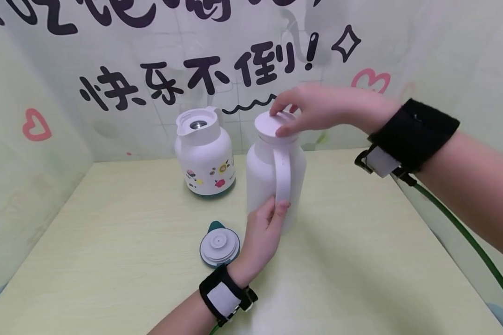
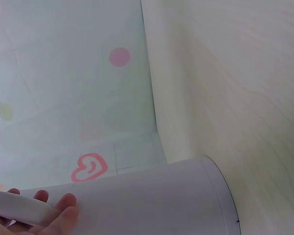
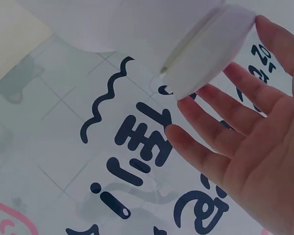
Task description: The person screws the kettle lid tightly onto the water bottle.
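The handle (image 1: 282, 170) of the white jug (image 1: 261, 174) is gripped by the left hand (image 1: 264, 235); its lid (image 1: 267, 124) is pinched by the right hand (image 1: 316, 107).

Left hand (image 1: 261, 232) just below centre of frame, fingers (image 2: 67, 200) curled. Right hand (image 1: 312, 108) above centre, fingers spread, bent; right forearm (image 1: 478, 174) enters from right edge.

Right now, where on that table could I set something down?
The pale wood-grained table is bare left of the round white-and-teal lid, to the left edge, and right of the tall white pitcher, to the right edge. The middle is crowded: pitcher, lid, squat white flower-printed flask and left hand, with the right hand atop the pitcher.
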Tool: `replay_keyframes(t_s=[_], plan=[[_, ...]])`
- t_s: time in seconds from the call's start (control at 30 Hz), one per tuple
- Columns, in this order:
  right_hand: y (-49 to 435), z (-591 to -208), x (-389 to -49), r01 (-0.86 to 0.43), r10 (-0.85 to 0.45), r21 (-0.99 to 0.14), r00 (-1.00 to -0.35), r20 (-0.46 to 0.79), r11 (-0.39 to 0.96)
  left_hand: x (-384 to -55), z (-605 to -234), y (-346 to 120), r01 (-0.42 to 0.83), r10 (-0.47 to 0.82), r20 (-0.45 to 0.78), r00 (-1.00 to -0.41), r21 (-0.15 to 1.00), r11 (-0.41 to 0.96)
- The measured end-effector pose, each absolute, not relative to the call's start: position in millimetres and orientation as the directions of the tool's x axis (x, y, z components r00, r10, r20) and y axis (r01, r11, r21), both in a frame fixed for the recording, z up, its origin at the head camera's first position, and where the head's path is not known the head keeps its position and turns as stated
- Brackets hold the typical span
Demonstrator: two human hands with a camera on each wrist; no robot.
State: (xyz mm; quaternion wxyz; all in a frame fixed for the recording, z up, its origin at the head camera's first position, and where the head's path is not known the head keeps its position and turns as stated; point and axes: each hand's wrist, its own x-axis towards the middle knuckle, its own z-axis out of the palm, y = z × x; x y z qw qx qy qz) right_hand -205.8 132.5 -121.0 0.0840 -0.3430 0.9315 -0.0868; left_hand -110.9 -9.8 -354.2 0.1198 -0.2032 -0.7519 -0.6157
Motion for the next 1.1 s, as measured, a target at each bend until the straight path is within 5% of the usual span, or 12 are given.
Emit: replay_keyframes(t_s=[0.37,1.1], plan=[[116.5,-81.8,-218.2,-0.571,-0.566,-0.122,-0.717,-0.407,0.812,-110.4,-355.1,-9.8,0.453,0.16,0.43,-0.889,0.877,0.16],[103.6,-88.1,-215.1,-0.594,-0.571,-0.094,-0.7,-0.429,0.799,-103.0,-351.6,-9.2,0.448,0.167,0.424,-0.89,0.882,0.149]])
